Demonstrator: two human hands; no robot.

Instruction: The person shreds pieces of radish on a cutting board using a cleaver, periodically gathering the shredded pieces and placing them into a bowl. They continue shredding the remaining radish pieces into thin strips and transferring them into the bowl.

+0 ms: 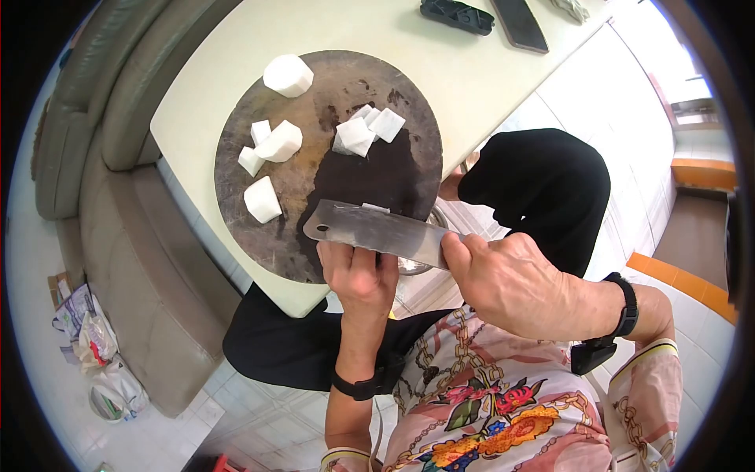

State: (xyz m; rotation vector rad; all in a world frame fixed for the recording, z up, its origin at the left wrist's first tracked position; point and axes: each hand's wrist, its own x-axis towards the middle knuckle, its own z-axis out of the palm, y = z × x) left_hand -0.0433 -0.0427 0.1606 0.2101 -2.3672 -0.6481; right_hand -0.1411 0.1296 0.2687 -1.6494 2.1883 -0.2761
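Observation:
My right hand (pixel 503 271) is closed round the handle end of a cleaver (pixel 377 233), whose wide blade lies across the near part of a round wooden chopping board (pixel 267 94). Right behind the blade, my left hand (pixel 358 275) has its fingers bent; the blade covers the fingertips and whatever they may hold. A thin white slice (pixel 376 208) peeks out past the blade's far edge. Farther up the board sits a small pile of white slices (pixel 358 135), perhaps radish. White peeled chunks (pixel 281 141) lie on the left, with a larger chunk (pixel 289 75) at the top.
The board rests on a pale table (pixel 197 94) whose corner points toward me. A black plastic object (pixel 457 16) and a phone (pixel 520 23) lie at its far side. A metal bowl (pixel 414 266) shows partly below the board. A sofa (pixel 141 259) stands to the left.

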